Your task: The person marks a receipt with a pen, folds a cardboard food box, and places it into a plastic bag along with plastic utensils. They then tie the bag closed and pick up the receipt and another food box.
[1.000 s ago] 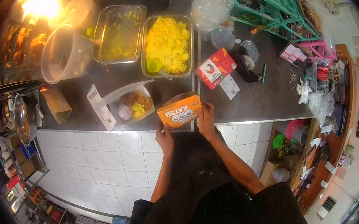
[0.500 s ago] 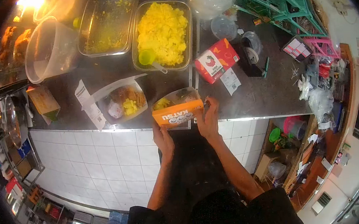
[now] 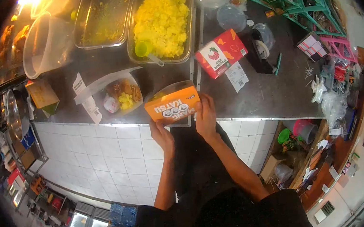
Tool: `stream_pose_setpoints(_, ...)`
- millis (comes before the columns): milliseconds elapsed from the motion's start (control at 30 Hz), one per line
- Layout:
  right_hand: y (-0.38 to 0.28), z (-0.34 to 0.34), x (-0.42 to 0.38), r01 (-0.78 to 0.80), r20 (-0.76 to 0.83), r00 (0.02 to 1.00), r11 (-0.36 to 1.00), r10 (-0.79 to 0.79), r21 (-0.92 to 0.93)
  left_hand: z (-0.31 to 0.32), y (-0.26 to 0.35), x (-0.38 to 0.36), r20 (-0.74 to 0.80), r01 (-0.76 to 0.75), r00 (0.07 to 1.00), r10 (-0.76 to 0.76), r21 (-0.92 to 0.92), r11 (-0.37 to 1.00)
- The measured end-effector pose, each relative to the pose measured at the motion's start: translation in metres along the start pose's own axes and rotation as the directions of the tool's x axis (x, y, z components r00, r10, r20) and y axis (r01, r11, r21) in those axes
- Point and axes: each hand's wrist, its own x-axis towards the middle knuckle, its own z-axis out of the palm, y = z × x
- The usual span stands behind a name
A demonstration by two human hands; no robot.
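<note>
An orange takeaway food box (image 3: 173,106) with "KATSU" printed on it sits at the table's front edge, its lettering upside down to me. My left hand (image 3: 163,137) holds its near left corner. My right hand (image 3: 205,116) grips the right side, fingers along the edge. The orange panel slopes over most of the food, with a little yellow showing behind it. To the left stands an open food box (image 3: 137,83) containing yellow pieces, brown fried food and a round wrapped item. A printed receipt (image 3: 86,100) lies beside that box.
Behind are a tray of yellow food (image 3: 161,22) with a light green scoop (image 3: 143,49) and a mostly used tray (image 3: 102,44). A red box (image 3: 222,54) with a receipt (image 3: 237,76) is at right. Green racks (image 3: 300,3) stand at back right.
The orange panel has tipped back over the box, hiding more of the food and showing more lettering. My right hand has moved slightly left along the box's side. The view has shifted slightly.
</note>
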Motion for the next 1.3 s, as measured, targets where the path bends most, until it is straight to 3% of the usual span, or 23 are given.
stream_pose_setpoints(100, -0.006, -0.002, -0.001, 0.021, 0.028, 0.999, 0.995, -0.024, 0.092, 0.009, 0.005, 0.000, -0.095, -0.119, 0.988, 0.124, 0.058, 0.991)
stream_pose_setpoints(200, 0.017, 0.008, -0.004, 0.091, -0.011, 0.996, 0.984, -0.094, -0.150, -0.002, 0.008, 0.001, 0.088, 0.111, 0.990, -0.114, 0.032, 0.993)
stream_pose_setpoints(300, 0.021, 0.014, -0.007, -0.049, 0.014, 0.999, 0.997, 0.048, 0.064, 0.005, 0.032, -0.010, -0.156, -0.216, 0.941, 0.300, 0.405, 0.889)
stream_pose_setpoints(333, 0.025, 0.014, -0.006, -0.087, 0.070, 0.994, 0.996, 0.085, 0.025, -0.005, 0.028, -0.010, 0.011, -0.465, 0.857, 0.515, 0.445, 0.765)
stream_pose_setpoints(367, 0.031, 0.011, -0.003, -0.122, 0.123, 0.985, 0.992, 0.123, -0.016, -0.008, 0.031, -0.007, 0.162, -0.551, 0.816, 0.555, 0.509, 0.662)
stream_pose_setpoints(400, 0.035, 0.011, -0.002, -0.158, 0.175, 0.970, 0.985, 0.167, -0.063, -0.008, 0.057, 0.001, 0.315, -0.633, 0.762, 0.566, 0.548, 0.547)
stream_pose_setpoints(500, 0.008, 0.000, 0.020, 0.175, 0.030, 0.984, 0.977, -0.173, -0.120, 0.001, 0.064, 0.042, 0.618, -0.761, 0.649, 0.444, 0.542, 0.357)
stream_pose_setpoints(533, 0.002, -0.004, 0.033, 0.343, 0.174, 0.933, 0.922, -0.314, -0.177, 0.002, 0.064, 0.048, 0.624, -0.772, 0.636, 0.454, 0.513, 0.376)
stream_pose_setpoints(600, -0.001, -0.012, 0.056, 0.647, 0.460, 0.727, 0.734, -0.510, -0.208, 0.001, 0.061, 0.055, 0.644, -0.793, 0.606, 0.466, 0.450, 0.411)
stream_pose_setpoints(633, 0.005, -0.006, 0.062, 0.662, 0.527, 0.685, 0.732, -0.503, -0.160, -0.002, 0.060, 0.058, 0.651, -0.811, 0.583, 0.486, 0.434, 0.392)
stream_pose_setpoints(733, 0.020, 0.005, 0.069, 0.646, 0.504, 0.644, 0.762, -0.576, 0.046, -0.003, 0.050, 0.063, 0.689, -0.829, 0.556, 0.465, 0.422, 0.366)
stream_pose_setpoints(800, 0.023, 0.010, 0.073, 0.583, 0.539, 0.662, 0.810, -0.520, 0.064, -0.001, 0.043, 0.067, 0.678, -0.818, 0.568, 0.467, 0.400, 0.413)
stream_pose_setpoints(833, 0.022, 0.011, 0.072, 0.550, 0.556, 0.671, 0.832, -0.490, 0.070, 0.000, 0.041, 0.067, 0.673, -0.812, 0.572, 0.469, 0.387, 0.436)
stream_pose_setpoints(967, 0.025, 0.013, 0.074, 0.680, 0.584, 0.615, 0.732, -0.530, -0.051, 0.000, 0.042, 0.064, 0.701, -0.784, 0.602, 0.382, 0.429, 0.449)
stream_pose_setpoints(1067, 0.004, 0.000, 0.075, 0.644, 0.609, 0.633, 0.762, -0.478, -0.071, 0.005, 0.047, 0.061, 0.701, -0.831, 0.548, 0.456, 0.391, 0.396)
stream_pose_setpoints(1100, 0.004, -0.002, 0.074, 0.638, 0.605, 0.648, 0.763, -0.462, -0.101, 0.007, 0.052, 0.058, 0.721, -0.813, 0.572, 0.390, 0.438, 0.384)
stream_pose_setpoints(1133, 0.004, -0.007, 0.075, 0.650, 0.534, 0.674, 0.753, -0.510, -0.102, 0.007, 0.059, 0.056, 0.734, -0.793, 0.599, 0.320, 0.489, 0.364)
stream_pose_setpoints(1200, 0.009, -0.020, 0.079, 0.682, 0.385, 0.697, 0.725, -0.605, -0.095, 0.010, 0.062, 0.051, 0.703, -0.780, 0.617, 0.354, 0.491, 0.388)
stream_pose_setpoints(1233, -0.019, -0.071, 0.086, 0.498, 0.348, 0.836, 0.853, -0.425, -0.153, 0.011, 0.065, 0.049, 0.694, -0.768, 0.634, 0.342, 0.514, 0.381)
stream_pose_setpoints(1267, 0.004, -0.088, 0.086, 0.383, -0.077, 0.908, 0.890, -0.412, -0.249, 0.013, 0.066, 0.047, 0.679, -0.751, 0.656, 0.329, 0.543, 0.377)
stream_pose_setpoints(1300, 0.007, -0.134, 0.100, 0.215, -0.254, 0.927, 0.947, -0.275, -0.240, 0.016, 0.065, 0.046, 0.678, -0.758, 0.649, 0.344, 0.542, 0.362)
